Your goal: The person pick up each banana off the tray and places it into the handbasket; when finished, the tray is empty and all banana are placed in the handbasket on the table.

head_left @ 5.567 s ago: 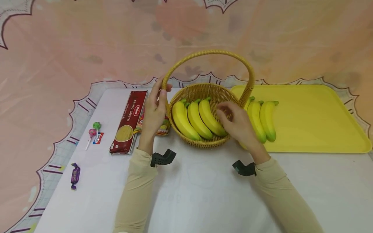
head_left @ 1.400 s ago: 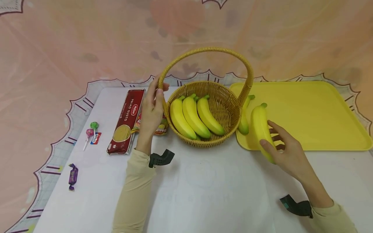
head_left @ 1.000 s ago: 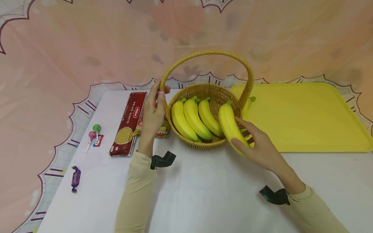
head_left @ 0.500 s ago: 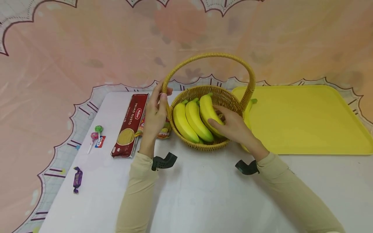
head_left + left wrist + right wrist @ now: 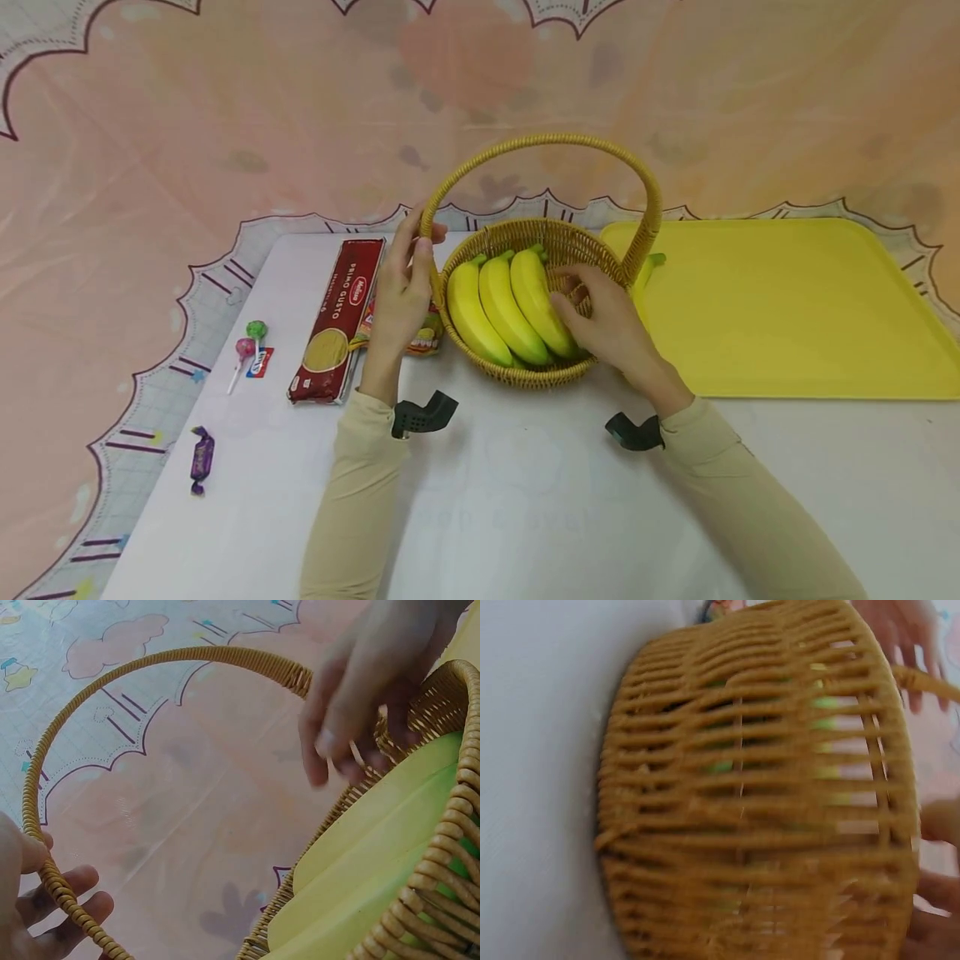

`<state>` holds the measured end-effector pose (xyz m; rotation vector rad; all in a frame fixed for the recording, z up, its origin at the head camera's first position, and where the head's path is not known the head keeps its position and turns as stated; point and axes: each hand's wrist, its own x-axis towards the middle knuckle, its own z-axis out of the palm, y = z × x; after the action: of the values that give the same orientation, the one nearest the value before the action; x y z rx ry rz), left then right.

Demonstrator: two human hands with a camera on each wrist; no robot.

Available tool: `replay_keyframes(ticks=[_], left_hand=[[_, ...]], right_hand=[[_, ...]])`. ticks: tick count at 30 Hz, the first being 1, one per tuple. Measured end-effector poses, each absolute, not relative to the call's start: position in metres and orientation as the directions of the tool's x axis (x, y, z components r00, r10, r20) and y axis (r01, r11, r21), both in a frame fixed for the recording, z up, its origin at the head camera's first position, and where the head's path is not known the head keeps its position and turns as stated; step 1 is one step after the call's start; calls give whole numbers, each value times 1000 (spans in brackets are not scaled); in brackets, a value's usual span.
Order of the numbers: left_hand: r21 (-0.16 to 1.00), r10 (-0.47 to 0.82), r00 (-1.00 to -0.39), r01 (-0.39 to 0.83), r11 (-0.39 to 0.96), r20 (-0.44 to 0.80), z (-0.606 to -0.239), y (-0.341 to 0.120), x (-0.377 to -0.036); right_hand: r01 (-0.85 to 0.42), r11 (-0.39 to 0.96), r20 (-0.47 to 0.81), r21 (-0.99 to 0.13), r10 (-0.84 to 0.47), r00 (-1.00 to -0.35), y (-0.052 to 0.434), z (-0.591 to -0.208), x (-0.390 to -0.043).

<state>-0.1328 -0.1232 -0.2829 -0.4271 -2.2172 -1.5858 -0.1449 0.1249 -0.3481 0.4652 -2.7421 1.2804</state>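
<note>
— What is the left hand [image 5: 401,292] doing?

— It grips the arched handle of the round woven wicker basket [image 5: 600,250] low on its left side, fingers and thumb curled round the cane. The left wrist view shows the same hold: the handle passes between thumb and fingers at the lower left.

— And the right hand [image 5: 611,321]?

— It reaches over the near rim into the basket, its fingers [image 5: 567,310] loosely bent and lying against the rightmost of the yellow bananas with green tips [image 5: 498,308]. Whether it holds that banana or only touches it cannot be told from the head view; the left wrist view shows the fingertips hanging just above the fruit, blurred.

— Where do the bananas lie?

— Three show side by side in the basket, stems pointing away from the person. Any fruit under the right hand is hidden. A further yellow banana [image 5: 643,273] lies outside, just right of the basket, on the near left corner of the flat yellow plastic tray [image 5: 795,308].

— What else is on the white desk [image 5: 525,500]?

— Left of the basket lies a long dark red spaghetti packet [image 5: 339,317], with a small colourful wrapped packet [image 5: 423,333] between it and the basket, partly behind the left hand. Further left are two lollipops [image 5: 249,343], one green, one pink, and nearer the person a purple wrapped sweet [image 5: 201,458].
</note>
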Motion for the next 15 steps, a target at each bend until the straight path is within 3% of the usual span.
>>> replay_keyframes(ticks=[4,9,12,15], left_hand=[[828,22,-878,460,322,479,-284,-122,-134],[827,21,-877,460,324,480,-284,-121,-134],[826,20,-879,455,332,476,-284,-121,-133],[825,14,-880,451,341,475,-284,-121,-133]], right_hand=[[-296,529,351,-795,3,-936,146,-352,-143],[-217,499,375,-839,241,-895,176,-364,-147],[-141,507,307,-850,259,-916,190,-374,-151],[-53,548,135,-835,110,-985,199,-384,-156]])
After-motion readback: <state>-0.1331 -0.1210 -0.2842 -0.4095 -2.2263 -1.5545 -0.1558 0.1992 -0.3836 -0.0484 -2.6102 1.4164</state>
